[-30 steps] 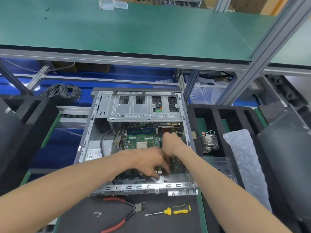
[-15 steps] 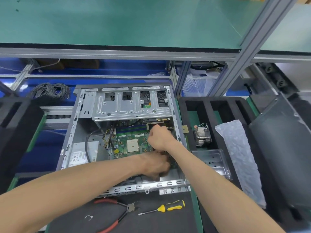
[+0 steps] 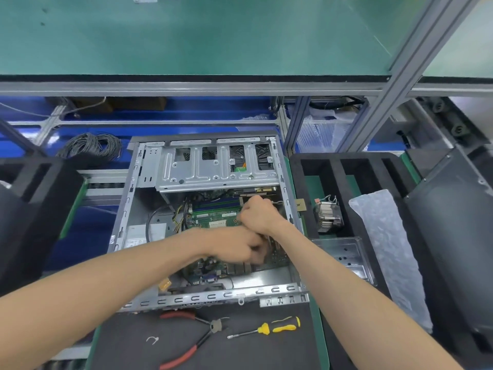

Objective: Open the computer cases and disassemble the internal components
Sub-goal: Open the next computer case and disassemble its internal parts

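**Both hands closing in on the motherboard's right side**

Head view: since a second ago the right hand (image 3: 257, 213) has drawn back from the far right corner towards the board's centre, and the left hand (image 3: 240, 247) has shifted slightly rightward to meet it; the two now sit just beside each other.

The computer case (image 3: 128, 209) lies open on the bench, its drive cage (image 3: 216, 169) across the far end and the green motherboard (image 3: 213, 222) on the floor of the shell. An already removed heatsink (image 3: 326, 216) rests in the black foam tray (image 3: 336, 166) to the right. Pliers (image 3: 197, 335) and a yellow screwdriver (image 3: 269, 328) lie untouched in front of the case.

The step in hand looks like freeing a part near the board's right edge. The next move probably calls for a firm, straight pull without flexing the board.

Both hands have curled fingers, but what they grip is hidden beneath them and blurred; I cannot tell.
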Action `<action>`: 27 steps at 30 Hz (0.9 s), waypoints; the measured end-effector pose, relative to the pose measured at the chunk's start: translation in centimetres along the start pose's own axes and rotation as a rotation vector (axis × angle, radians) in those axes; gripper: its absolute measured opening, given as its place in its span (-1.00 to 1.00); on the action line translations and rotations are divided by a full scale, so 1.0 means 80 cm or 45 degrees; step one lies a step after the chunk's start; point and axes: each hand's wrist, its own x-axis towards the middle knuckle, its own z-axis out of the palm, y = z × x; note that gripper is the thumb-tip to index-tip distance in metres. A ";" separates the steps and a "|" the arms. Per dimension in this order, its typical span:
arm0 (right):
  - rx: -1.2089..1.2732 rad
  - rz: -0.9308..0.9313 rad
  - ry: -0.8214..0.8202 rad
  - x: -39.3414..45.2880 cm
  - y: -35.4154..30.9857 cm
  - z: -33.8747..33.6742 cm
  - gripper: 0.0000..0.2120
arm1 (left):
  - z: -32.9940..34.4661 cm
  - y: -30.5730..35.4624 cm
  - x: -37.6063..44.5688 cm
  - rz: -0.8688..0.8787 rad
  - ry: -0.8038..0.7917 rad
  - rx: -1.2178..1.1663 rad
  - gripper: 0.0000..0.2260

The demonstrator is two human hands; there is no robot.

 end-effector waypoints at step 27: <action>-0.468 -0.321 -0.520 -0.033 -0.002 0.051 -0.58 | 0.004 -0.064 -0.040 -0.408 -0.125 0.868 -0.64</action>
